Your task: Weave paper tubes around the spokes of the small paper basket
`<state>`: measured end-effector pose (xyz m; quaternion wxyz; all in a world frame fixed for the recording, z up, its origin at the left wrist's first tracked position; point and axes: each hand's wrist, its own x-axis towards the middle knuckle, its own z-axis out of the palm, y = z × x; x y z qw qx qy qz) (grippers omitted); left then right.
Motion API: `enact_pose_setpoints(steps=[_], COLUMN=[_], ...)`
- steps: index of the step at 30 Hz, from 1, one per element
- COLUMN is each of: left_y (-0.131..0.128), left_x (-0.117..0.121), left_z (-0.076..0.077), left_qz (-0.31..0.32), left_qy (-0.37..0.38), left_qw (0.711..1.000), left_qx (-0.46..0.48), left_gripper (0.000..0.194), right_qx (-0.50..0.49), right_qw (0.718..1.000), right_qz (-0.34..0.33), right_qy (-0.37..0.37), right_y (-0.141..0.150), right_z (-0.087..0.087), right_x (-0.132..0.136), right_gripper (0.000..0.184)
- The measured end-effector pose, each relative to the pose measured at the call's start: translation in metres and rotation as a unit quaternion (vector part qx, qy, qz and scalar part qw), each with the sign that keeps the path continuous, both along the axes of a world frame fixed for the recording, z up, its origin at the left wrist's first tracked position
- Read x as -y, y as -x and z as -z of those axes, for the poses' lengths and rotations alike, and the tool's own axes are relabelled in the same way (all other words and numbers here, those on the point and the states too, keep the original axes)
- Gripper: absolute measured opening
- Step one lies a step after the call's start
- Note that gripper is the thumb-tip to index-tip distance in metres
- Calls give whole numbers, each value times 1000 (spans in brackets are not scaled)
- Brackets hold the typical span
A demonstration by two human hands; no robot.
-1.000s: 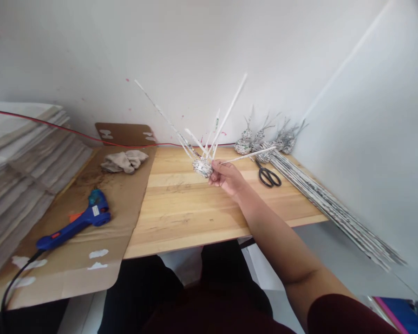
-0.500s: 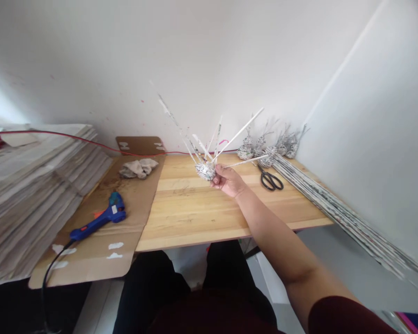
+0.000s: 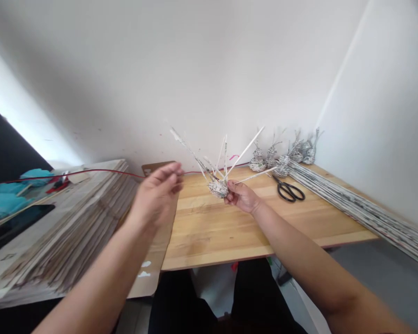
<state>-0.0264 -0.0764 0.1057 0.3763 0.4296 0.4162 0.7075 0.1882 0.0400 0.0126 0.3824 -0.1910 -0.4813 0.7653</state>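
My right hand (image 3: 243, 196) grips the side of a small round woven piece (image 3: 218, 188) made of rolled newspaper, thumb on top. Several paper sticks (image 3: 245, 150) fan up and out from it, one pointing right. To its left, my left hand (image 3: 160, 188) is raised in the air, apart from the piece. Its fingers are slightly bent and a little blurred, with nothing visible in them. Black-handled scissors (image 3: 290, 191) lie on the wooden table (image 3: 209, 241) to the right of my right hand.
Several woven newspaper pieces (image 3: 257, 161) stand against the wall at the back right. A long bundle of paper sticks (image 3: 348, 204) runs past the table's right edge. A tall stack of paper (image 3: 90, 227) stands at left, with blue cloth-like items (image 3: 7, 199) and a red cord (image 3: 101, 170).
My left hand has come into view from the left. The view has swung left, bringing more of the paper stack into sight. My right hand keeps its hold on the woven piece.
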Motion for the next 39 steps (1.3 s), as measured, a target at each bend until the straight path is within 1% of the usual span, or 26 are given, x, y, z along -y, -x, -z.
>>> enact_pose_setpoints(steps=[1, 3, 4, 7, 10, 13, 15, 17, 22, 26, 30, 32, 35, 39], left_y=[-2, -8, -11, -19, -17, -10, -6, -2, 7, 15, 17, 18, 17, 13], left_x=[-6, -20, -27, -44, -53, -59, -63, -67, -73, -73, -71, -70, -70, -70], left_z=[5, 18, 24, 39, 49, 58, 64, 70, 79, 88, 94, 95, 95, 96], left_qz=[2, 15, 24, 62, 105, 143, 160, 170, 194, 211, 213, 209, 199, 166], left_qy=[28, 79, 91, 88, 86, 100, 110, 116, 129, 150, 169, 176, 185, 209], left_qw=[1000, 997, 996, 994, 989, 984, 981, 978, 971, 964, 961, 961, 962, 964], left_qx=[4, 14, 14, -27, -57, -25, 11, 37, 46, 63, 46, 36, 22, -9], left_gripper=[27, 30, 32, 37, 39, 44, 48, 47, 39, 42, 46, 48, 48, 47], right_qx=[5, 11, 14, 30, 61, 86, 95, 100, 110, 127, 138, 142, 149, 142], right_qw=[1000, 1000, 1000, 999, 998, 996, 995, 995, 993, 990, 988, 988, 988, 989], right_qz=[-1, -6, -9, -15, -19, -5, 9, 18, 19, 17, 27, 31, 34, 34], right_qy=[-1, -5, -7, -12, -6, 6, 14, 22, 40, 56, 60, 53, 23, -3], right_y=[1, 2, 2, 4, 7, 10, 11, 13, 19, 23, 25, 26, 28, 29], right_z=[0, 1, 1, 2, 4, 4, 5, 6, 10, 15, 19, 20, 23, 22], right_x=[0, 1, 1, 1, 1, 3, 4, 4, 2, 1, 4, 5, 6, 8], right_gripper=[50, 49, 49, 50, 51, 52, 52, 53, 53, 55, 55, 55, 53, 51])
